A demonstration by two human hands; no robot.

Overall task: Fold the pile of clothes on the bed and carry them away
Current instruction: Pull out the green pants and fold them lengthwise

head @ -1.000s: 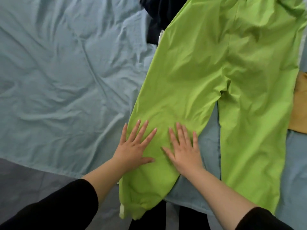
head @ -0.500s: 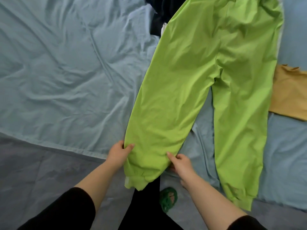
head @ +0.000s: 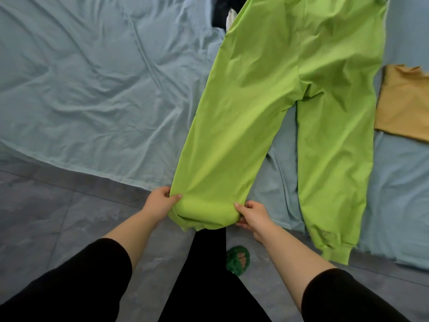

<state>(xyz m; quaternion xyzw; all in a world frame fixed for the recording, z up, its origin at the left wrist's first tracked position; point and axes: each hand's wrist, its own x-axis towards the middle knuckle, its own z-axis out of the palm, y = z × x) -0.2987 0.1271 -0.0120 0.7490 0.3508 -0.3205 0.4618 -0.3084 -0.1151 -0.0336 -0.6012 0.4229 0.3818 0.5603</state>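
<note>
— How far along is the folding?
— Barely begun, I'd say. The green trousers (head: 290, 101) lie spread on the bed (head: 92, 89); the left hand (head: 160, 204) and right hand (head: 251, 216) pinch one leg's hem.
— What's left?
— Those, the tan garment (head: 404, 105) right of the trousers, the dark clothes (head: 220, 10) beyond them, then carrying.

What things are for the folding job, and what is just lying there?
For the job:
- green trousers, one leg end gripped by the left hand and the right hand
- mustard garment, lying on the bed
- dark clothes at the far edge

Just there:
- blue sheet
- green slipper
- grey floor
</note>
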